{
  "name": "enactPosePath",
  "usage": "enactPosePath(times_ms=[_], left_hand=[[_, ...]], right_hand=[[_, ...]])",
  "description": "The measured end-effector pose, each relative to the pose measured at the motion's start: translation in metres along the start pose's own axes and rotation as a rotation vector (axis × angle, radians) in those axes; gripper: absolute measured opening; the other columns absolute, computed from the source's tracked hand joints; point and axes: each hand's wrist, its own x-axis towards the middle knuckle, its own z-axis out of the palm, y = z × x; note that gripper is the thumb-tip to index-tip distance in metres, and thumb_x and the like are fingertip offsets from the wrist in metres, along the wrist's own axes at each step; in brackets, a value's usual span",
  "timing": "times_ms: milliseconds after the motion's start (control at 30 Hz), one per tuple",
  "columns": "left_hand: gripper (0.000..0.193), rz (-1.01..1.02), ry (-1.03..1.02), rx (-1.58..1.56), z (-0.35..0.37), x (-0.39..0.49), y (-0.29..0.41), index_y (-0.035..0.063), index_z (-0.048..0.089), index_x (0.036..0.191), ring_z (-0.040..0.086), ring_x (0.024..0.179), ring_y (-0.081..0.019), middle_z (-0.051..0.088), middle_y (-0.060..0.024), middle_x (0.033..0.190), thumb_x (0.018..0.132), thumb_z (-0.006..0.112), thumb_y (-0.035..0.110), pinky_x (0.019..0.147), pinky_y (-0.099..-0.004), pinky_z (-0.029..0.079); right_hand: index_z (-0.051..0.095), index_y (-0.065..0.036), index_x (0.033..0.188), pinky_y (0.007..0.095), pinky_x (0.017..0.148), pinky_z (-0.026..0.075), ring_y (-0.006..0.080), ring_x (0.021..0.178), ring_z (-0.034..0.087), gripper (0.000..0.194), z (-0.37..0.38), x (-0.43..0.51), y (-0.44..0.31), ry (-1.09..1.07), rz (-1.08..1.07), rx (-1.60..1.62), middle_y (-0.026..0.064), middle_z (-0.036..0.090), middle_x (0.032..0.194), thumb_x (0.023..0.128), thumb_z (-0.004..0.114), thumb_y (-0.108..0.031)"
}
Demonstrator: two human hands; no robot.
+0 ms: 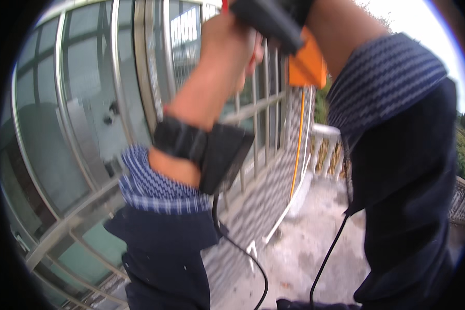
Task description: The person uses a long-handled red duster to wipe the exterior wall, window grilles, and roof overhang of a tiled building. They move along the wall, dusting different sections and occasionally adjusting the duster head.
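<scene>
My left hand (pixel 232 42) is raised near the top edge, blurred, with its fingers curled around a red handle (pixel 255 52). What the handle belongs to is hidden. A black strap with a wedge-shaped black device (pixel 226 159) sits on my left wrist, and a thin black cable runs down from it. My right forearm (pixel 345 31) reaches up from a rolled sleeve, and the right hand itself is out of view. Another black device (pixel 271 23) at my right wrist overlaps the left hand. Behind it, an orange box (pixel 308 64) shows by the wall.
Metal window bars (pixel 62 97) stand close on the left, in front of glass. An orange conduit (pixel 298 143) descends a brick-patterned wall (pixel 252 205), beside a white pipe (pixel 283 219). A pale balustrade (pixel 327 151) borders the concrete floor (pixel 314 232). A black cable (pixel 329 255) hangs by my right sleeve.
</scene>
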Motion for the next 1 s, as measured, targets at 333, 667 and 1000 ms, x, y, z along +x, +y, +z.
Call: enactPosePath(times_ms=[333, 667, 1000], left_hand=[[0.065, -0.153, -0.045, -0.094, -0.007, -0.026, 0.011, 0.0102, 0.047, 0.077, 0.039, 0.038, -0.0078, 0.043, 0.0034, 0.053, 0.094, 0.047, 0.073, 0.035, -0.0259, 0.022], [0.058, -0.234, -0.113, -0.144, 0.028, -0.013, -0.050, 0.0110, 0.049, 0.080, 0.041, 0.038, -0.0081, 0.046, 0.0032, 0.055, 0.097, 0.049, 0.066, 0.034, -0.0260, 0.024], [0.058, -0.335, -0.130, -0.136, 0.075, 0.008, -0.151, 0.0146, 0.047, 0.078, 0.039, 0.040, -0.0082, 0.045, 0.0037, 0.057, 0.095, 0.049, 0.070, 0.036, -0.0254, 0.022]], right_hand=[[0.054, 0.009, 0.105, 0.0521, 0.065, 0.053, 0.0459, 0.069, 0.064, 0.025, 0.024, -0.019, -0.013, -0.145, -0.122, -0.264, 0.0282, 0.062, 0.075, 0.095, 0.047, -0.012], [0.062, 0.011, 0.091, 0.0519, 0.077, 0.054, 0.0507, 0.085, 0.067, 0.065, -0.009, -0.029, 0.045, -0.025, 0.197, -0.176, 0.0336, 0.067, 0.089, 0.107, 0.036, -0.046], [0.058, 0.013, 0.094, 0.0546, 0.075, 0.054, 0.0503, 0.080, 0.066, 0.056, -0.048, -0.032, 0.162, -0.026, 0.283, -0.150, 0.0353, 0.064, 0.084, 0.106, 0.036, -0.037]])
